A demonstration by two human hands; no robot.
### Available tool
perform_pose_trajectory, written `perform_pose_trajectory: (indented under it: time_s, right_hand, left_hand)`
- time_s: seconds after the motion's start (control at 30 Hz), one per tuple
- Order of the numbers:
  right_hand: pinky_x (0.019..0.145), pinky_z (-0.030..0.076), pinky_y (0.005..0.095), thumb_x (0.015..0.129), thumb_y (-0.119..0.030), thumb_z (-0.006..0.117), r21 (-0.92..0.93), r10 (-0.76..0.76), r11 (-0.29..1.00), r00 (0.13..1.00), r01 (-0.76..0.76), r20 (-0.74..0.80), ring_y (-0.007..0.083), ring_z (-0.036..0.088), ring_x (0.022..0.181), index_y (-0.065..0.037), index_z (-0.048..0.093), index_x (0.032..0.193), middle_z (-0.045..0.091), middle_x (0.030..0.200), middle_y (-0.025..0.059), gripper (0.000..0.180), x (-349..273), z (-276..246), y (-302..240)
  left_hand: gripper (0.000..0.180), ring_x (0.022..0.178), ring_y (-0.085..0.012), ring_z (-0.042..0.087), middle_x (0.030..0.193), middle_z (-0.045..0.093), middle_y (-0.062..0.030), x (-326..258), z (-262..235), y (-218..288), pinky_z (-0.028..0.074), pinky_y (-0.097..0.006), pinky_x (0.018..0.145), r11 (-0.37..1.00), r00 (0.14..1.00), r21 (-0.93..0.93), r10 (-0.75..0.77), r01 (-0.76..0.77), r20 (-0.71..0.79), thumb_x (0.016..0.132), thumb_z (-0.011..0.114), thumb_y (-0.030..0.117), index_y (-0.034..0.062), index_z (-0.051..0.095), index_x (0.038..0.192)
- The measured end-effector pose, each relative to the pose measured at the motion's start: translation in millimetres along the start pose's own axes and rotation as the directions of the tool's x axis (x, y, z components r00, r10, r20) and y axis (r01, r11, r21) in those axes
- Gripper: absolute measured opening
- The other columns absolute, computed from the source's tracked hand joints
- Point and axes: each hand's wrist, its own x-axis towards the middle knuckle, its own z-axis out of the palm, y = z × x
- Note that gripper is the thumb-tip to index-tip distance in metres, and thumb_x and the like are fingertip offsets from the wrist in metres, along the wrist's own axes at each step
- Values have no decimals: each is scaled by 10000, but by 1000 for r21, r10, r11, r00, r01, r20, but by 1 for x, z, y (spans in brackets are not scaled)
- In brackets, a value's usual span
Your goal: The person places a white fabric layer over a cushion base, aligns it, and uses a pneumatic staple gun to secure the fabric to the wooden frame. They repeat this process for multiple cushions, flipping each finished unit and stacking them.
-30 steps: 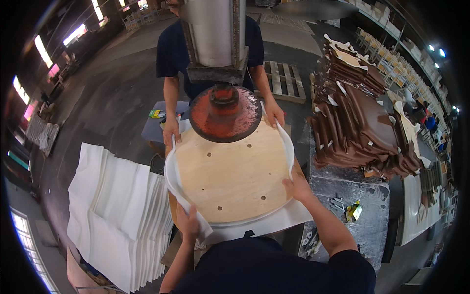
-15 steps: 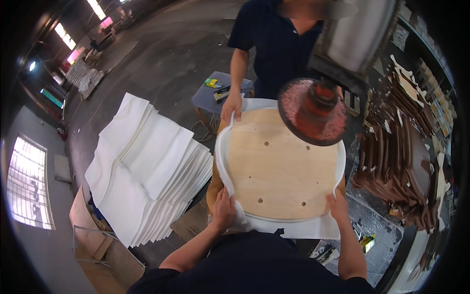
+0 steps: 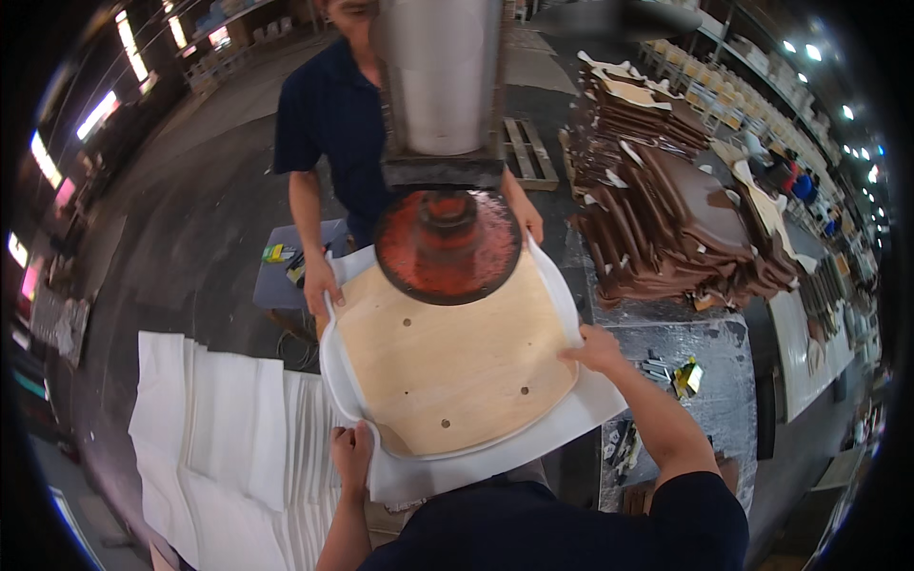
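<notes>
A pale plywood seat panel with several drilled holes lies on a white foam sheet, whose edge curls up around it. At the near left corner, my left hand is closed on the foam's edge. My right hand grips the right edge, with its fingertips at the panel's rim. Over the far part of the panel hangs a round red press plate below a grey cylinder; whether it touches the wood I cannot tell. Across from me, a co-worker's hands hold the far corners of the foam.
A stack of white foam sheets stands at left. Piled brown upholstery covers fill the far right. Loose small tools and a yellow packet lie on a worn table at right. Behind the panel stands a grey stool.
My view has swung to the right. The press plate now sits over the middle of the panel's far side rather than its far right corner. Both hands stay on the foam's edges.
</notes>
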Motion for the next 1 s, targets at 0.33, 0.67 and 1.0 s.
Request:
perform_pose_trajectory:
  time_s: [0.33, 0.67, 1.0]
  right_hand:
    - [1016, 584, 489, 760, -627, 926, 94, -110, 988, 988, 120, -107, 440, 728, 1183, -20, 810, 1222, 762, 1232, 278, 771, -5, 9, 6]
    - [1140, 522, 491, 773, -624, 916, 193, -106, 978, 982, 75, 158, 441, 641, 1375, -137, 827, 1334, 719, 1384, 303, 748, 1, -7, -4]
    - [1170, 499, 479, 704, -667, 949, -126, 7, 992, 999, -11, -31, 435, 626, 1393, -42, 807, 1340, 670, 1486, 293, 903, 10, -13, -11]
  left_hand:
    - [429, 764, -119, 532, 803, 619, -33, -10, -16, 2, 439, -360, 659, 893, 928, -253, -362, 371, 83, 1126, 679, 323, -34, 675, 889]
    - [524, 807, -170, 665, 877, 729, -129, -13, -24, 9, 536, -375, 755, 906, 913, -123, -392, 404, 112, 1092, 723, 408, -93, 786, 952]
    - [869, 1136, -433, 604, 1115, 644, -348, 0, -7, 23, 538, -456, 1008, 963, 939, 70, -271, 262, 210, 887, 820, 683, -181, 775, 968]
